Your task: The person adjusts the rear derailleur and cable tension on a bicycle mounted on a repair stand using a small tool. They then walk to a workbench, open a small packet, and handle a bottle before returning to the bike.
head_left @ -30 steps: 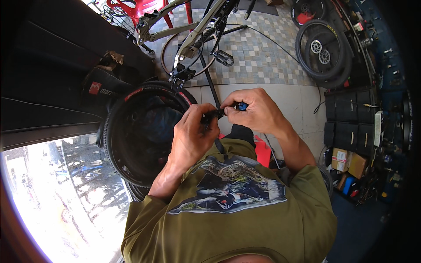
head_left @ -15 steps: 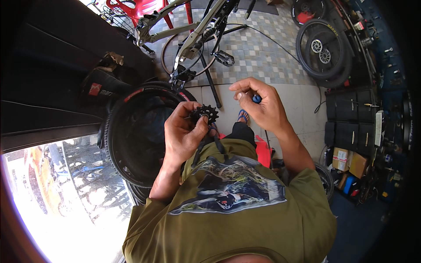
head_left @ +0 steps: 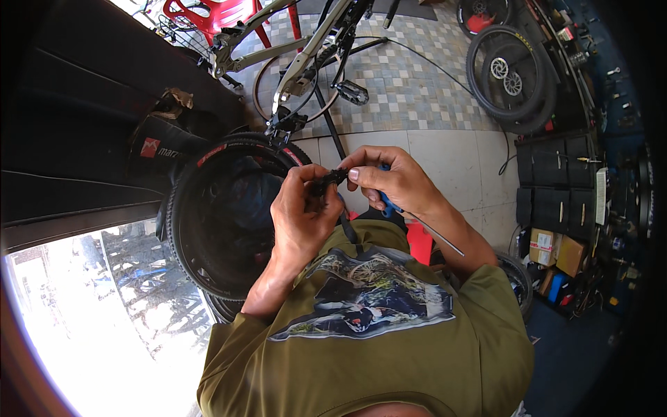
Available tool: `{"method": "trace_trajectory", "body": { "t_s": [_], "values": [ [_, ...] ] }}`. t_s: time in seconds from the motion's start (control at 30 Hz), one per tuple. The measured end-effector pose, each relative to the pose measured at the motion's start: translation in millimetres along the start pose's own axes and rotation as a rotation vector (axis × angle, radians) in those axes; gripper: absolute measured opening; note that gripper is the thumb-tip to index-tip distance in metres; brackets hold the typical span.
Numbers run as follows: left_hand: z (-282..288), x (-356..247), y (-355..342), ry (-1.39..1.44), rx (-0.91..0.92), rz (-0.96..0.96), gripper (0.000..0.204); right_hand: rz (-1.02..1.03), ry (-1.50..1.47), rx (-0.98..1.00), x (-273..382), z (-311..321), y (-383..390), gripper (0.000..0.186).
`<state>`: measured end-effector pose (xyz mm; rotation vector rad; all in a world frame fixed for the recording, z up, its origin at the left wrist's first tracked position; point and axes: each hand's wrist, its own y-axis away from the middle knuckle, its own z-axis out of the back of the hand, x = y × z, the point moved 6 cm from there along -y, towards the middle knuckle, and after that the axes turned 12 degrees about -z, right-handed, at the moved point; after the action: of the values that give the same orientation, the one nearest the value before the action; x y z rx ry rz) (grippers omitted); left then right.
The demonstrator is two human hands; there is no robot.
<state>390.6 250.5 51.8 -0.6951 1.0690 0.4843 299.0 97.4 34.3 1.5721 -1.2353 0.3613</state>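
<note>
Fingers (head_left: 304, 173) pinching black part (head_left: 332, 179), forearms (head_left: 267, 288) angled inward

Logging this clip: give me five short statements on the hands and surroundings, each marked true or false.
1. The bare left hand holds a small black toothed part. True.
2. The bare right hand holds no tool. False: the right hand holds a blue-handled tool with a thin metal shaft.
3. A red plastic chair stands at the picture's upper left. True.
4. The olive-green T-shirt is plain. False: the T-shirt bears a printed picture.
5. The metal shaft points away from the person. False: it slants back toward them.
</note>
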Motion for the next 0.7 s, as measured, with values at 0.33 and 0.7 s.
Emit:
{"method": "trace_trajectory", "body": {
  "t_s": [0.33, 0.7],
  "values": [
    [-1, -25, -3, -0.252, -0.04, -0.267, 0.032, 0.001, -0.036, 0.04, -3, -6, -7, 0.017],
    [-5, -10, -1, -0.246, -0.032, -0.482, 0.028, -0.123, -0.255, 0.107, -6, -13, -13, 0.014]
  ]
}}
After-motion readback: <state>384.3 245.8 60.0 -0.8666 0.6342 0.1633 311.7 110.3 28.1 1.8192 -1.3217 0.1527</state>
